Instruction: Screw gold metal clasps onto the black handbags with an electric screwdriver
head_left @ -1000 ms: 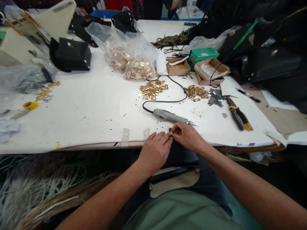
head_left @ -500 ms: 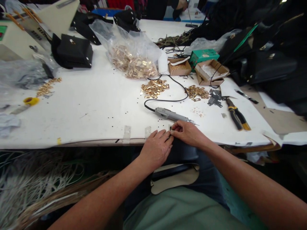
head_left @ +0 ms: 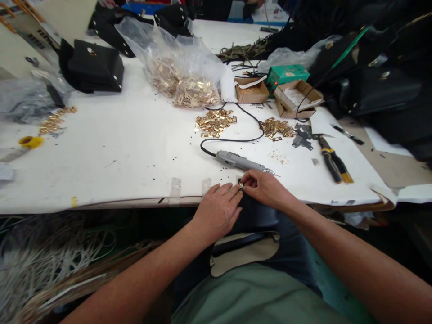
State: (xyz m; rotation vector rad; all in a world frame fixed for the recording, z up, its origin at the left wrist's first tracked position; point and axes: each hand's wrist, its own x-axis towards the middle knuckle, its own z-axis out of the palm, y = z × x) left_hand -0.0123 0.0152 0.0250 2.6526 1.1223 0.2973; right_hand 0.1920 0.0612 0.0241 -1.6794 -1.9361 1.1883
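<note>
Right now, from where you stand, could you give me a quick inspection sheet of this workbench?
Surface: white-covered table, taped at its front edge, dotted with small black specks.
Job's things: small brass fitting, black piece just below it, electric screwdriver nearby.
Clutter: loose brass plates, bagged brass plates, yellow-handled pliers.
Hands: right hand pinches the fitting; left hand sits beside it.
Cables: black screwdriver cable loops across the table.
Surroundings: black handbags at right; a person beyond the table.
</note>
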